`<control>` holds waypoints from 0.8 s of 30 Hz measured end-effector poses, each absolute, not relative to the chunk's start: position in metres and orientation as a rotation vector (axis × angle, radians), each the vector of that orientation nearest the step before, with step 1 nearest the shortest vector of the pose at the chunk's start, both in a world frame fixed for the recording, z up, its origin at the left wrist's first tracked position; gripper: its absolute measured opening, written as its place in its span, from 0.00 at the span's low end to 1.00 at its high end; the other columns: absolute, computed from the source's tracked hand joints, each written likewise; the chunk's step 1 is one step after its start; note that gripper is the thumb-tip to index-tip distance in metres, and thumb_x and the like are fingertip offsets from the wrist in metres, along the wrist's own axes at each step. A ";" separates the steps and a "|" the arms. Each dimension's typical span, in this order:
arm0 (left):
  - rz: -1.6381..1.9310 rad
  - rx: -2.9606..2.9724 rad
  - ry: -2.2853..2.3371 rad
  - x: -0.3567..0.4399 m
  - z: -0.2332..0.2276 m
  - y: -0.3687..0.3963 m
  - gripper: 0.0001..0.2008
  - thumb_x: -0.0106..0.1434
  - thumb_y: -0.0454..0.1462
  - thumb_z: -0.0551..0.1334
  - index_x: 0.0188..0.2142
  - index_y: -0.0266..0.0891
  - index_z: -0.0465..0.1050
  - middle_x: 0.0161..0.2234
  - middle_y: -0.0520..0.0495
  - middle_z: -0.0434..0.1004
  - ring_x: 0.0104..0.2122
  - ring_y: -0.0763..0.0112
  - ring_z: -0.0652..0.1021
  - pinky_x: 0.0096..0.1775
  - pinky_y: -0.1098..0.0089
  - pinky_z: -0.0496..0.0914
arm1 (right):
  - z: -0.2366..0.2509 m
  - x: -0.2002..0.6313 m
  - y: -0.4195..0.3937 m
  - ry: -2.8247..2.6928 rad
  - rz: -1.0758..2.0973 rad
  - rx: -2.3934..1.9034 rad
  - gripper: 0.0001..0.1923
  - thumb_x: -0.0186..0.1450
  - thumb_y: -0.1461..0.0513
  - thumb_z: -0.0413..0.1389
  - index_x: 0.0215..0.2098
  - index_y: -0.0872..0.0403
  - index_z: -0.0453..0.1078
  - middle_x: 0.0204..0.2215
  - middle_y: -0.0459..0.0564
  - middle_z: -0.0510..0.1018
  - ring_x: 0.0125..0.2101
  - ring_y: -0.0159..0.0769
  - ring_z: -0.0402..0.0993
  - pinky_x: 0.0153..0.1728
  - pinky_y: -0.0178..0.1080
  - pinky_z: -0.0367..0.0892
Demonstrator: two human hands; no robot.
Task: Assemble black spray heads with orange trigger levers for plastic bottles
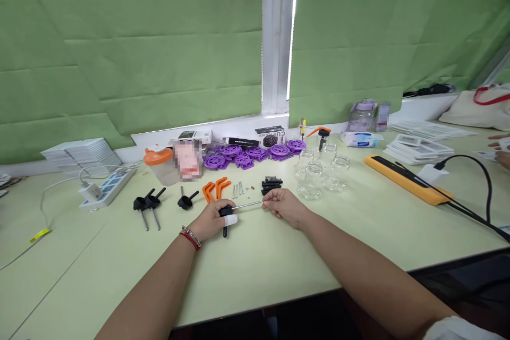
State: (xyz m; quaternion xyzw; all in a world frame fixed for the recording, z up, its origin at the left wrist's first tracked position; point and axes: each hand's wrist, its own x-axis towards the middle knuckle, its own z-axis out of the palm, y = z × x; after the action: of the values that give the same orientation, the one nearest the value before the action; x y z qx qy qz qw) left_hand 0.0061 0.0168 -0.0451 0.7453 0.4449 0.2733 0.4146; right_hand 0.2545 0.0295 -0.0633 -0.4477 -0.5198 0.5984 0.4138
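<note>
My left hand (211, 220) is closed around a black plastic holder (226, 211) with a short handle pointing down; a white wrap covers one fingertip. From the holder a thin metal rod (247, 204) runs to the right. At its free end, the fingers of my right hand (286, 208) are pinched together; whether they also hold a small piece is hidden. Just beyond lie orange L-shaped pieces (217, 189), several screws (238, 189), tiny metal bits (250, 188) and a stack of black pieces (271, 184). More black holders with rods (150, 202) rest to the left.
Purple plastic wheels (247, 156) line the back. Glass jars (311, 183) stand right of them, near an orange power strip (406, 178). A white power strip (109, 188) and orange-lidded container (158, 162) are at left. Another person's hand (502, 151) shows at far right.
</note>
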 end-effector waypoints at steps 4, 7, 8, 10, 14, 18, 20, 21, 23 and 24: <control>0.665 1.873 1.105 0.009 -0.043 0.014 0.15 0.54 0.45 0.63 0.35 0.37 0.69 0.28 0.50 0.65 0.28 0.73 0.66 0.31 0.72 0.62 | -0.063 0.253 0.029 -1.307 1.480 -1.153 0.08 0.53 0.63 0.59 0.30 0.57 0.66 0.22 0.46 0.74 0.16 0.21 0.56 0.16 0.28 0.50; 0.661 1.878 1.096 0.011 -0.042 0.013 0.15 0.54 0.45 0.63 0.35 0.37 0.69 0.28 0.49 0.65 0.28 0.72 0.66 0.31 0.71 0.62 | -0.062 0.253 0.028 -1.330 1.473 -1.152 0.07 0.53 0.62 0.59 0.29 0.57 0.66 0.18 0.41 0.69 0.16 0.22 0.56 0.16 0.29 0.50; 0.660 1.882 1.094 0.011 -0.043 0.013 0.15 0.54 0.46 0.63 0.35 0.37 0.69 0.28 0.49 0.65 0.28 0.72 0.66 0.31 0.71 0.62 | -0.061 0.253 0.028 -1.332 1.473 -1.151 0.08 0.53 0.62 0.59 0.28 0.57 0.66 0.17 0.41 0.67 0.16 0.22 0.56 0.17 0.29 0.50; 0.659 1.896 1.087 0.011 -0.044 0.013 0.15 0.54 0.46 0.63 0.35 0.37 0.69 0.28 0.49 0.65 0.28 0.71 0.66 0.31 0.71 0.62 | -0.061 0.252 0.027 -1.329 1.475 -1.159 0.08 0.53 0.61 0.59 0.28 0.57 0.66 0.17 0.41 0.67 0.16 0.22 0.55 0.17 0.29 0.49; 0.655 1.921 1.089 0.011 -0.046 0.014 0.15 0.55 0.46 0.62 0.35 0.37 0.68 0.28 0.49 0.64 0.27 0.72 0.66 0.30 0.72 0.62 | -0.059 0.252 0.026 -1.337 1.468 -1.181 0.10 0.52 0.59 0.59 0.27 0.57 0.65 0.17 0.41 0.67 0.16 0.22 0.55 0.17 0.30 0.49; 0.636 1.924 1.096 0.011 -0.046 0.014 0.15 0.56 0.46 0.62 0.36 0.37 0.68 0.27 0.51 0.64 0.27 0.74 0.65 0.30 0.73 0.61 | -0.059 0.252 0.026 -1.371 1.448 -1.182 0.10 0.53 0.58 0.59 0.26 0.56 0.65 0.16 0.40 0.65 0.16 0.23 0.54 0.18 0.30 0.48; 0.628 1.929 1.102 0.012 -0.045 0.013 0.15 0.55 0.46 0.62 0.36 0.37 0.68 0.27 0.51 0.63 0.27 0.74 0.64 0.30 0.73 0.61 | -0.059 0.252 0.026 -1.400 1.429 -1.195 0.10 0.54 0.57 0.58 0.26 0.56 0.64 0.16 0.40 0.65 0.16 0.23 0.53 0.19 0.30 0.48; 0.625 1.933 1.107 0.012 -0.045 0.013 0.15 0.55 0.46 0.62 0.35 0.37 0.68 0.27 0.52 0.63 0.26 0.74 0.64 0.30 0.73 0.61 | -0.059 0.252 0.026 -1.418 1.416 -1.204 0.10 0.54 0.57 0.58 0.25 0.56 0.64 0.16 0.40 0.65 0.17 0.23 0.53 0.19 0.30 0.48; 0.623 1.941 1.114 0.013 -0.044 0.013 0.16 0.55 0.47 0.62 0.35 0.36 0.68 0.27 0.52 0.63 0.26 0.74 0.64 0.30 0.73 0.61 | -0.058 0.251 0.025 -1.463 1.382 -1.222 0.11 0.56 0.57 0.56 0.24 0.56 0.63 0.17 0.41 0.66 0.17 0.24 0.54 0.20 0.31 0.49; 0.619 1.944 1.113 0.013 -0.044 0.013 0.16 0.54 0.47 0.62 0.35 0.36 0.68 0.27 0.52 0.63 0.26 0.74 0.64 0.29 0.73 0.61 | -0.058 0.251 0.024 -1.487 1.363 -1.230 0.11 0.56 0.57 0.56 0.23 0.56 0.63 0.17 0.41 0.66 0.18 0.24 0.54 0.21 0.31 0.50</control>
State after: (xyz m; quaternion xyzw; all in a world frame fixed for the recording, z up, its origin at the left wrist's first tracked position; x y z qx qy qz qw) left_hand 0.0127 0.0130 -0.0439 0.7675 0.4396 0.2445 0.3975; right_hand 0.2511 0.0244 -0.0576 -0.4817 -0.5823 0.5337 0.3795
